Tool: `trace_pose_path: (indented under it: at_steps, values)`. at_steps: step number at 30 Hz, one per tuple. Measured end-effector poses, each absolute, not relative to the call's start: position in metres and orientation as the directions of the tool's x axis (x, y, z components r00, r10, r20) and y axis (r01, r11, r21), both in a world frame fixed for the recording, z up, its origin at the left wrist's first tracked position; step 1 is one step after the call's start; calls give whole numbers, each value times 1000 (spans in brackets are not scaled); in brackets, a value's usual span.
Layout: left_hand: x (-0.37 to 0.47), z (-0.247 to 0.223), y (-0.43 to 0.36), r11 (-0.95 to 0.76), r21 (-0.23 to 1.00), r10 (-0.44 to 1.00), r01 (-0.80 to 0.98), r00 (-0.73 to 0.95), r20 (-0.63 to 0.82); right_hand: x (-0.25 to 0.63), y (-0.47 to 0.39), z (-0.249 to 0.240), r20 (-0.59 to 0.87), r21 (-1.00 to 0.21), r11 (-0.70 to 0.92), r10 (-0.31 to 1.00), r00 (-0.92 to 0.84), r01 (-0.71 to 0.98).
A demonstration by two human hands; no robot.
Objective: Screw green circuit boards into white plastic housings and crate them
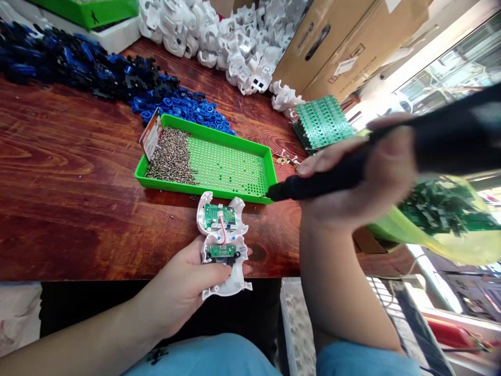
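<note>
My left hand [199, 279] is closed around a white plastic housing [230, 282] near the table's front edge, thumb on its lower part. Inside the housing sit an upper green circuit board [213, 216] and a smaller lower board [219, 251], with a red wire between them. In my right hand [368, 188] is a black electric screwdriver [332, 177], held slanted, fingers wrapped round its body. Its tip is at the near right corner of a green tray [250, 197]. Small screws [170, 156] lie heaped in the tray's left end, with more in its perforated bed.
Blue and black plastic parts [117, 73] are piled at the back left, white housings [235, 42] along the back. A cardboard box [321, 47] stands behind a stack of green circuit panels [324, 120]. At right is a yellow bag [442, 235] with green boards.
</note>
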State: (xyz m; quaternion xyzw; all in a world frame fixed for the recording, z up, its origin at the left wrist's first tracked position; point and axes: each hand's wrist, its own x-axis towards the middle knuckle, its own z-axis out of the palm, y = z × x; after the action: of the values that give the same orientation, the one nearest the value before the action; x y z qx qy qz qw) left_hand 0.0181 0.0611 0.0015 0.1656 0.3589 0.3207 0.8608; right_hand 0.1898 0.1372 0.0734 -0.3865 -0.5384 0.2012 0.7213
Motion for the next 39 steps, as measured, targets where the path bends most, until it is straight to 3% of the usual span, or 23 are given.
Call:
trace_pose_path:
  at_steps: [5,12,31,39]
  values:
    - [15,2,61,768,470,639,-436,580,-506,197,193,51,756,-645,735,575,314,208]
    - [15,-2,62,772,458,633,-440,594,-497,200,202,45,741,-648,747,575,348,145]
    - [14,5,62,776,468,627,-423,593,-505,194,197,44,724,-679,712,609,324,180]
    - [16,7,61,763,481,646,-432,548,-532,199,195,54,714,-670,724,565,413,168]
